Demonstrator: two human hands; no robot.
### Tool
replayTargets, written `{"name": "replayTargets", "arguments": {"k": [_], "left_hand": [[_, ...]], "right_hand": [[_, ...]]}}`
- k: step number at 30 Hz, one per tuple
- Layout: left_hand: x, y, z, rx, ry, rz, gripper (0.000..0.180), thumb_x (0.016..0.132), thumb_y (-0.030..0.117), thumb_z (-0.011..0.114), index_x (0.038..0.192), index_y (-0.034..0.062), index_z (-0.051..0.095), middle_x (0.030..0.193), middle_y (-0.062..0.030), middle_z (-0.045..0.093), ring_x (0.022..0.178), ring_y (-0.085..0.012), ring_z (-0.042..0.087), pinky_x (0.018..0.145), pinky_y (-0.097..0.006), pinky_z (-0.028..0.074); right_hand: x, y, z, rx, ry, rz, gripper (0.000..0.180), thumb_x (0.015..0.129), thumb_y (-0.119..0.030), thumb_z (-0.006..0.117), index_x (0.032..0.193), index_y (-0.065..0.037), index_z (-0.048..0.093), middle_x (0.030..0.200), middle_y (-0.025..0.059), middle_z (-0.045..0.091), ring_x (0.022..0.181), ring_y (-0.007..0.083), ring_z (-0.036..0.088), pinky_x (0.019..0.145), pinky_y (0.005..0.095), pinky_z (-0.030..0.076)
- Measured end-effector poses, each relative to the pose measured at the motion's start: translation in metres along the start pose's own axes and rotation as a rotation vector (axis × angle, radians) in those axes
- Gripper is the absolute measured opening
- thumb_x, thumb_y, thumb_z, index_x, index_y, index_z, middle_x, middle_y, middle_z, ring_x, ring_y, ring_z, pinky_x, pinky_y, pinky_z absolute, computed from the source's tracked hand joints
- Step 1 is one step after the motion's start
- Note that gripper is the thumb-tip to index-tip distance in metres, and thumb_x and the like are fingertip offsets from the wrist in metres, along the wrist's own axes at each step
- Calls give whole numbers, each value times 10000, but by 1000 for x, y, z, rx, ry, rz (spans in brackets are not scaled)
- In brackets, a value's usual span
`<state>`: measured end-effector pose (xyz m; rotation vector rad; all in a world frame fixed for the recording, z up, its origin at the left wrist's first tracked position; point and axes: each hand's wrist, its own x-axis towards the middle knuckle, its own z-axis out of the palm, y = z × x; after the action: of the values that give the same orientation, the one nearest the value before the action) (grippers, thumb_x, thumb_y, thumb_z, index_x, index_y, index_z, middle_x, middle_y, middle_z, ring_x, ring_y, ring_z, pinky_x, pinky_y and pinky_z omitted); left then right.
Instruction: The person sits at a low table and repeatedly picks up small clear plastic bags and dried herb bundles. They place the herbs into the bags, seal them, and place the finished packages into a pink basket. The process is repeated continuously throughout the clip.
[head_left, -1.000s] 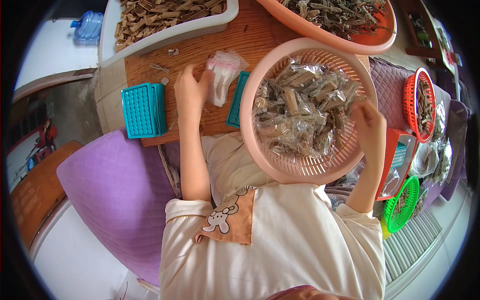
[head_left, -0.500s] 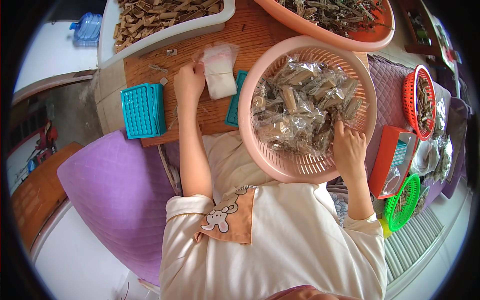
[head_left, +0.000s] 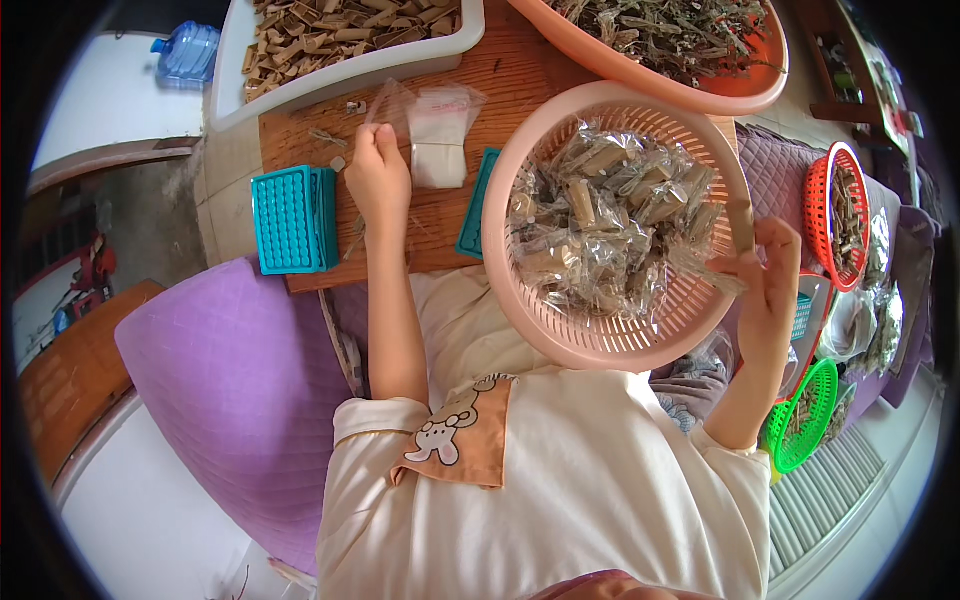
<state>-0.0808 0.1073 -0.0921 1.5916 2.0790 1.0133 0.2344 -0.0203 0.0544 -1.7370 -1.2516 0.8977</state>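
Observation:
My left hand (head_left: 380, 185) pinches a clear plastic bag (head_left: 391, 104) by its lower end. Right beside it, a banded stack of small clear bags (head_left: 438, 150) lies on the wooden table. Over the right rim of the pink basket (head_left: 545, 335), my right hand (head_left: 770, 285) is closed with a flat brown strip (head_left: 740, 226) standing up from its fingertips; its exact kind is unclear. Inside the basket lie several filled clear packets (head_left: 610, 225) of dried plant pieces. One packet's pale end (head_left: 712, 272) reaches close to my right fingers.
A white tray (head_left: 355, 82) of brown chips and an orange basin (head_left: 660, 88) of dried herbs stand at the back. Teal ridged plastic trays (head_left: 295, 220) sit left, another (head_left: 478, 205) by the basket. Red (head_left: 820, 200) and green (head_left: 818, 425) baskets are at right.
My left hand has drawn a clear bag off to the left of the stack. My right hand has risen out of the basket to the right, now with a brown strip in its fingers.

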Motion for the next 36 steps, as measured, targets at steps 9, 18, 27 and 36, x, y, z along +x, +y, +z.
{"name": "replayTargets", "arguments": {"k": [9,18,27,36], "left_hand": [[-45,44,-53,-1743,-738,-166,227,861,151,547,1049,36,494,627,-43,591,575,-76,551,501,-179,406],[-102,109,-56,-1074,-796,-163,214,827,138,597,980,-5,550,705,-63,635,621,-76,586,550,-216,455],[-88,111,-69,-519,-491,159,148,817,121,601,900,15,542,699,-96,631,585,-147,617,496,-238,444],[-85,101,-63,-718,-529,-84,308,769,135,664,1020,40,511,677,-39,647,509,-35,459,457,-178,332]], "right_hand": [[15,-6,60,639,-11,14,272,884,-40,433,1148,-21,373,1017,98,488,720,141,588,650,235,482],[3,-28,91,807,-297,79,269,862,-37,502,1116,13,432,1047,84,460,794,137,559,662,240,494],[3,-24,95,434,-340,-94,305,819,36,540,1123,16,551,987,81,523,842,109,533,704,201,443],[13,-20,89,424,-118,-63,331,799,70,543,1128,25,539,1011,85,517,872,118,549,704,197,481]]}}
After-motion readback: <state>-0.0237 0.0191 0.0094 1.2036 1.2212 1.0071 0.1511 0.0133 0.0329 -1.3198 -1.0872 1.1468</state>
